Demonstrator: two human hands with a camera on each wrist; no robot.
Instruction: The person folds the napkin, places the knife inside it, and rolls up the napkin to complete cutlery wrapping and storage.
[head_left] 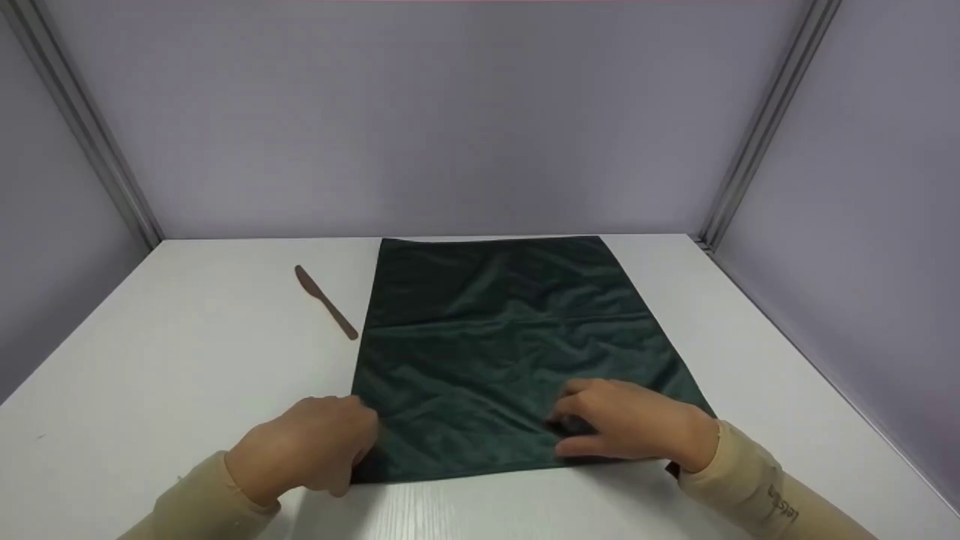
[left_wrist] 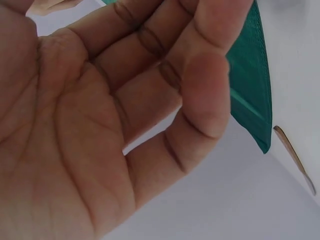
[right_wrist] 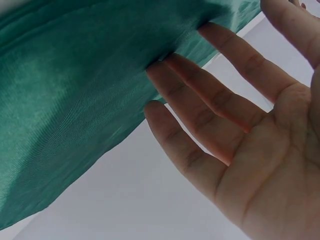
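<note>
Inspecting the dark green satin cloth (head_left: 510, 352) lying flat on the white table (head_left: 187, 360), we are finding both hands at its near edge: left hand (head_left: 311, 446) loosely curled, gripping nothing; right hand (head_left: 626, 427) resting relaxed fingers on it. We are advising pinching both corners evenly

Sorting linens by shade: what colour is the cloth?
Dark green cloth, plain, with a slight sheen; clearest in the head view.
</note>
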